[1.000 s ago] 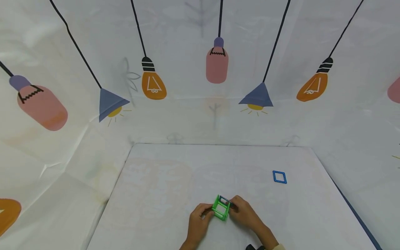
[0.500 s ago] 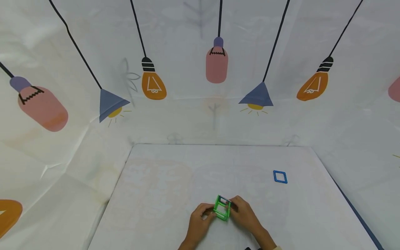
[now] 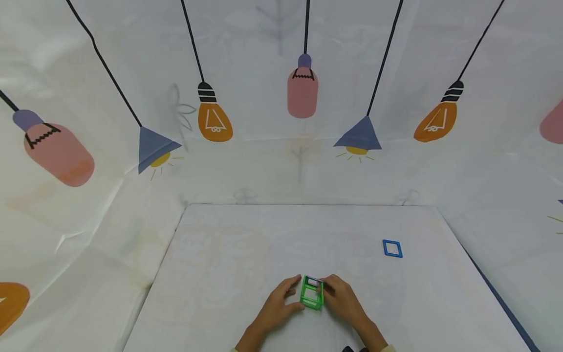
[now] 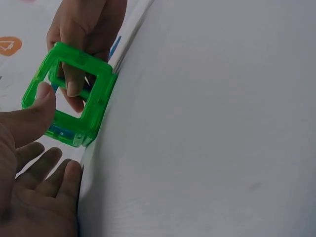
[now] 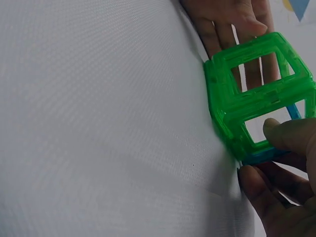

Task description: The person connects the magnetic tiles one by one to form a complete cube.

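A small box-like shape of translucent green magnetic tiles [image 3: 312,304], with blue tile edges at its far side, stands on the white table between both hands. My right hand [image 3: 345,300] pinches its right side; in the right wrist view the thumb reaches into one green frame [image 5: 271,96] while the fingers stay low by the blue edge. On the other side my left hand [image 3: 277,309] is spread, thumb and fingers apart around the left side. From the left wrist, the left thumb [image 4: 42,108] overlaps the green tile, and the other fingers extend below it.
A single blue square tile frame [image 3: 393,255] lies flat on the table [image 3: 228,254], further back to the right. White sheeting printed with hanging lamps [image 3: 303,93] rises behind and beside the table. A dark object [image 3: 348,349] shows at the bottom edge near my right forearm.
My left hand has let go of the tile shape's left side and spread its fingers. The shape has turned slightly; my right hand keeps its hold. The blue tile lies still.
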The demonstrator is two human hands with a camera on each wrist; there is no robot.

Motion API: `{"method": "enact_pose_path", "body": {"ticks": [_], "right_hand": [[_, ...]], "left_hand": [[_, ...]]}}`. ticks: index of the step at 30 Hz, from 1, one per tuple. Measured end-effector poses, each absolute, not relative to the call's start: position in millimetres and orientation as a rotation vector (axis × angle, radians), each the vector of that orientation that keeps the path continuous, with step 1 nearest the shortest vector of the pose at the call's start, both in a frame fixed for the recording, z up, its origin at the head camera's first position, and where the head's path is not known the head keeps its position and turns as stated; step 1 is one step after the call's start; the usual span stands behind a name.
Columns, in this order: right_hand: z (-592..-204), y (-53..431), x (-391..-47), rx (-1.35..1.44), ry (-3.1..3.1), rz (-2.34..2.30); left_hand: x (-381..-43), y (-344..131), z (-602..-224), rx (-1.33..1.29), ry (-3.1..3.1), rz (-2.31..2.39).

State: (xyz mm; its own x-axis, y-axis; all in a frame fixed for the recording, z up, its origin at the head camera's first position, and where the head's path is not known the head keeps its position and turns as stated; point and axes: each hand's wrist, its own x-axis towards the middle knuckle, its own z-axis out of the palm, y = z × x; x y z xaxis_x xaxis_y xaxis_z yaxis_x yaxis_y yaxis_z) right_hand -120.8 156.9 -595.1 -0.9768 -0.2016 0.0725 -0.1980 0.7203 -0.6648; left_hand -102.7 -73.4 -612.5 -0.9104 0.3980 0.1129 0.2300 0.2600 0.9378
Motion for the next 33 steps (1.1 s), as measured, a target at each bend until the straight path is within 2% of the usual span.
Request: {"method": "enact_pose_path", "body": {"ticks": [6, 33], "right_hand": [[-598.6, 155.3, -119.9, -0.394, 2.941, -1.128], [-592.6, 154.0, -118.0, -0.309, 2.927, -1.118]], "left_hand": [[-110.1, -72.7, -613.2, 0.708, 2.410, 1.665], [-103.3, -60.4, -614.4, 0.626, 2.485, 1.746]]}}
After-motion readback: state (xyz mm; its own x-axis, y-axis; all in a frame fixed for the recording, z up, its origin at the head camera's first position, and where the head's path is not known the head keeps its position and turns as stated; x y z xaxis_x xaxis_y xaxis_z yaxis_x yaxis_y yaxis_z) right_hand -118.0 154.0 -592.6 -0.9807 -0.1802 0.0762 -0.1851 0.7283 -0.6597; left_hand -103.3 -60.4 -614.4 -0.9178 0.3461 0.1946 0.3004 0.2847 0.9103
